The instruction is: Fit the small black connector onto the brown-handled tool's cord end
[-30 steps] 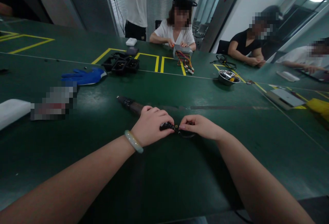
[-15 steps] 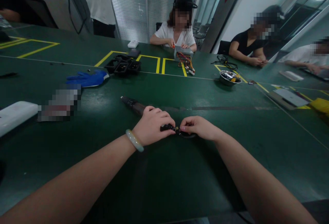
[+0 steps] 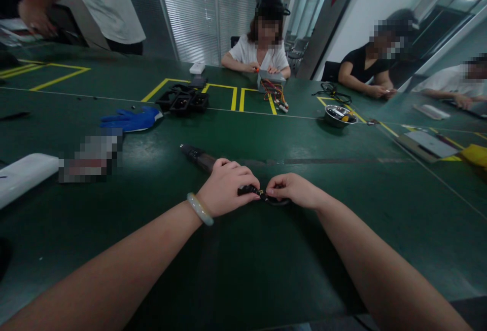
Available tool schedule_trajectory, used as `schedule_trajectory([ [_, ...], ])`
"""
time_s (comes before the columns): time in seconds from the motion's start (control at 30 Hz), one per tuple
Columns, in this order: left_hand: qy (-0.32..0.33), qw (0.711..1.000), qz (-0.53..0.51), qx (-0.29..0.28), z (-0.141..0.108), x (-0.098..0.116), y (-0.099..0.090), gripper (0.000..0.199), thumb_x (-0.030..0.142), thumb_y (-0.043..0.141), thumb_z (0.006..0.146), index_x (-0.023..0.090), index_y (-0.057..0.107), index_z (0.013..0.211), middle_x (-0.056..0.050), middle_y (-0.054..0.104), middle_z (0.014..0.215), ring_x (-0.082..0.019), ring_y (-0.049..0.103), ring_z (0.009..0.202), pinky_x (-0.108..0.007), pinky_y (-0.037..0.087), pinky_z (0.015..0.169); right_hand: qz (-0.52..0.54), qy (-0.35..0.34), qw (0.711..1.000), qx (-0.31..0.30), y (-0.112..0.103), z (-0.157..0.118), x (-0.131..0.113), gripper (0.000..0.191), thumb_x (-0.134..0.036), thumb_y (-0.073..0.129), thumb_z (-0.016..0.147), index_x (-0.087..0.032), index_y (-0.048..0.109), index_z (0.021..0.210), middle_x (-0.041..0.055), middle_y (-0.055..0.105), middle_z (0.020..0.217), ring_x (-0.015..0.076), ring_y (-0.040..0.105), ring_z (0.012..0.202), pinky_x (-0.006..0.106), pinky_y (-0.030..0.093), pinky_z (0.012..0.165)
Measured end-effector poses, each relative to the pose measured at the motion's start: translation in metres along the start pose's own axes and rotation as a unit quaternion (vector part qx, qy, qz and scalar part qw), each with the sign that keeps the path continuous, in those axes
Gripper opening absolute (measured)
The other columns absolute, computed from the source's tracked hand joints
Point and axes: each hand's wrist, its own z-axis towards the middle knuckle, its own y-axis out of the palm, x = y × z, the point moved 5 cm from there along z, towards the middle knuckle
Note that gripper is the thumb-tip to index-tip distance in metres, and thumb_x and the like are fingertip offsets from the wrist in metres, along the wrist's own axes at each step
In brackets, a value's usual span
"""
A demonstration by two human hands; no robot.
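Observation:
My left hand (image 3: 232,186) is closed over a small black ribbed piece (image 3: 247,189), its thumb and fingertips around it just above the table. Brass-coloured bits (image 3: 261,192) show at the piece's right end, between my two hands. There my right hand (image 3: 291,189) pinches with thumb and forefinger, and a black cable (image 3: 279,201) runs out beneath its fingers. What exactly sits in that pinch is too small to make out. Just beyond my left hand lies a dark pen-shaped tool (image 3: 196,156) with a metal tip, partly hidden by the hand.
A blue glove (image 3: 131,119), a blurred-out flat object (image 3: 93,156) and a white case (image 3: 28,176) lie left. Farther back are black plastic parts (image 3: 182,102), a metal bowl (image 3: 338,116) and a wired grey box (image 3: 271,81). Several people are around the table.
Both my hands keep nearly the same grip and place. At the far left, a standing person in a white shirt has moved left, and an arm now reaches over the table.

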Motion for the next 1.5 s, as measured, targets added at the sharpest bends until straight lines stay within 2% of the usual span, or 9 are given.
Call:
schedule_trajectory([
  [0.23,0.001,1.0,-0.001,-0.002,0.0,0.001,-0.001,0.026,0.051,0.056,0.086,0.029,0.066,0.095,0.001,0.065,0.101,-0.021,0.052,0.098,-0.045,0.021,0.094,0.016,0.005,1.0,-0.004,0.002,0.002,-0.001,0.025,-0.039,0.067,0.082,-0.015,0.068,0.086,0.0021,0.064,0.078,0.0128,0.056,0.07,0.023,0.043,0.066],
  [0.47,0.005,1.0,-0.004,-0.012,0.001,0.001,-0.001,0.022,0.05,0.059,0.084,0.031,0.066,0.092,0.003,0.065,0.101,-0.02,0.052,0.098,-0.044,0.02,0.095,-0.037,-0.001,0.999,0.001,0.005,0.001,-0.009,0.023,-0.036,0.065,0.083,-0.014,0.069,0.085,0.0024,0.063,0.074,0.0128,0.056,0.067,0.023,0.043,0.062],
  [0.73,0.004,1.0,-0.012,-0.016,0.001,0.0,-0.003,0.023,0.05,0.06,0.084,0.031,0.066,0.093,0.003,0.065,0.101,-0.02,0.052,0.098,-0.044,0.02,0.095,-0.005,-0.016,1.0,-0.011,0.003,0.001,-0.008,0.023,-0.037,0.064,0.084,-0.014,0.069,0.088,0.0033,0.065,0.082,0.0128,0.057,0.072,0.023,0.044,0.067],
  [0.97,0.012,1.0,-0.01,-0.02,0.001,0.001,-0.004,0.024,0.051,0.062,0.082,0.029,0.065,0.093,0.003,0.065,0.1,-0.02,0.052,0.099,-0.044,0.021,0.094,-0.082,-0.006,0.997,0.011,0.009,0.003,-0.007,0.021,-0.037,0.065,0.084,-0.017,0.071,0.087,0.0009,0.066,0.076,0.0133,0.058,0.068,0.023,0.042,0.062],
  [1.13,0.033,0.998,-0.013,-0.048,0.0,0.0,-0.006,0.025,0.052,0.062,0.081,0.03,0.066,0.092,0.003,0.064,0.099,-0.019,0.052,0.097,-0.042,0.022,0.093,-0.136,-0.022,0.99,0.021,0.016,-0.001,-0.017,0.02,-0.037,0.065,0.085,-0.018,0.071,0.084,-0.0001,0.065,0.073,0.0127,0.057,0.066,0.023,0.04,0.061],
  [1.37,0.05,0.996,-0.016,-0.066,-0.002,0.001,-0.009,0.022,0.05,0.06,0.083,0.032,0.067,0.091,0.003,0.063,0.1,-0.019,0.051,0.097,-0.042,0.022,0.094,-0.043,0.005,0.999,-0.014,0.022,-0.005,-0.019,0.023,-0.038,0.062,0.086,-0.016,0.062,0.081,-0.0002,0.06,0.064,0.0118,0.054,0.058,0.022,0.038,0.055],
  [1.5,0.062,0.996,-0.017,-0.059,-0.003,0.002,-0.011,0.02,0.048,0.06,0.083,0.032,0.068,0.091,0.002,0.063,0.101,-0.02,0.051,0.101,-0.044,0.021,0.097,-0.077,0.008,0.997,0.011,0.027,-0.006,-0.021,0.019,-0.035,0.06,0.087,-0.016,0.06,0.081,0.0001,0.06,0.066,0.0121,0.053,0.057,0.022,0.035,0.052],
])
